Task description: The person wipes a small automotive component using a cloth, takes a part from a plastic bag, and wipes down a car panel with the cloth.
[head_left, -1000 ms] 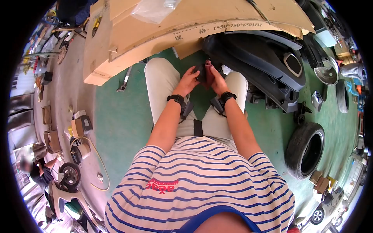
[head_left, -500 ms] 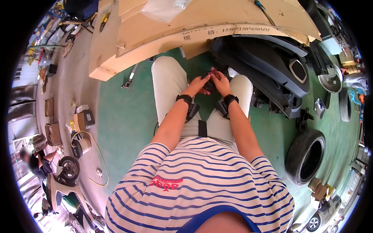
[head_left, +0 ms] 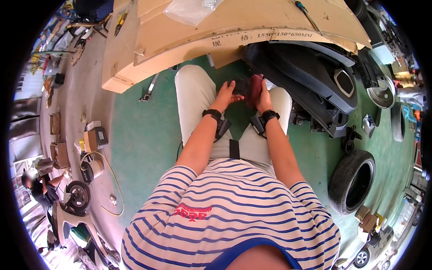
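Here we look down on work in progress between two knees in pale trousers (head_left: 194, 85), over a green-painted floor (head_left: 144, 148). The left hand (head_left: 226, 95) has its fingers closed about the near-left side of a small, dark, blocky piece (head_left: 242, 84). The right hand (head_left: 264, 97) is clamped on a maroon, soft-looking, cloth-like piece (head_left: 255, 88), which lies against the right of the dark one; we cannot make out all its fingers. As to progress, we judge the handling to be under way: both pieces are taken up, and neither is yet set down. Whether the dark piece is finished on any face, or what remains on it, we cannot tell at this scale. On the far side we note a long brown cardboard box (head_left: 180, 45) bearing a blue-handled screwdriver (head_left: 308, 17); to the right, a large black moulded plastic panel (head_left: 299, 74) and, nearer, a black rubber tyre (head_left: 337, 182).
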The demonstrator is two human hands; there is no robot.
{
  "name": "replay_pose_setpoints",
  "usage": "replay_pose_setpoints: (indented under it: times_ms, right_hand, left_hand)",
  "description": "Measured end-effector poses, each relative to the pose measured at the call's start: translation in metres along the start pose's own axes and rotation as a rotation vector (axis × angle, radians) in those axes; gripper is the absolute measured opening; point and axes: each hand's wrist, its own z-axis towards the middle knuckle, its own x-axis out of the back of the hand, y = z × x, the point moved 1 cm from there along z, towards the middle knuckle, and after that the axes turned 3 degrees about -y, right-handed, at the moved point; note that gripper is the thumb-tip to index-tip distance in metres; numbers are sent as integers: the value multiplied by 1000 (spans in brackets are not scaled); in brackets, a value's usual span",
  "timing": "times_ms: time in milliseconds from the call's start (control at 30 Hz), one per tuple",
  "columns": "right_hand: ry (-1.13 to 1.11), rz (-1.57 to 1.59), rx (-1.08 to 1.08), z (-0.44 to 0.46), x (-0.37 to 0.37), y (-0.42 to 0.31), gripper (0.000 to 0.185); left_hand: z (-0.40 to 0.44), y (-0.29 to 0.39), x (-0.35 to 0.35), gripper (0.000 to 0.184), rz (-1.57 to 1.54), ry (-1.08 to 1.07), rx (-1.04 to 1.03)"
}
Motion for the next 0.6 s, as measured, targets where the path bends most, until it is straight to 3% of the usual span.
replay_pose_setpoints:
  times_ms: [133,200,367,433,600]
  right_hand:
    - [-116,-182,-112,4,0,10,48]
    - [-162,-587,124,-1,-6,13,47]
    - [-159,-683,93,8,5,10,48]
    - [51,-832,61,6,5,7,46]
    - [125,-700,170,6,6,7,46]
  left_hand:
    - [-4,2,-4,46,-102,-7,-27]
    - [-8,2,-5,49,-106,-25,69]
    - [-4,2,-4,44,-139,-126,126]
    - [-5,3,-7,43,-158,-199,133]
    - [-10,7,-13,38,-171,-331,153]
